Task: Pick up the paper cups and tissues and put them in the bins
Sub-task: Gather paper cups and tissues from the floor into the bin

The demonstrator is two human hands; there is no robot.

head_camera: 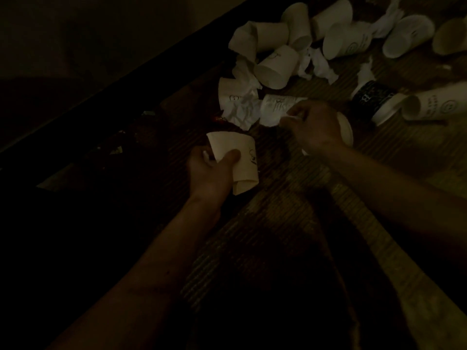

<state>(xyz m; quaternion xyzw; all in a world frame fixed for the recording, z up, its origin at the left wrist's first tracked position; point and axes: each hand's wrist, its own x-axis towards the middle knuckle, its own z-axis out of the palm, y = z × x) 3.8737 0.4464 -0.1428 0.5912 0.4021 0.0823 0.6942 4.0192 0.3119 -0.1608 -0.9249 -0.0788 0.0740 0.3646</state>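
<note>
The scene is very dark. My left hand [212,170] grips a white paper cup [238,157] lying on its side just above the floor. My right hand [316,125] reaches into the pile and pinches a white tissue [274,114] at its fingertips; a cup rim [346,130] shows under its palm. Several more white paper cups [275,65] lie tipped over beyond, mixed with crumpled tissues [243,112]. A black-sleeved cup [374,98] lies at the right.
The litter lies on a ribbed, woven floor mat [278,198]. A dark raised edge [151,64] runs diagonally along the mat's left side, with darkness beyond it. No bin is visible.
</note>
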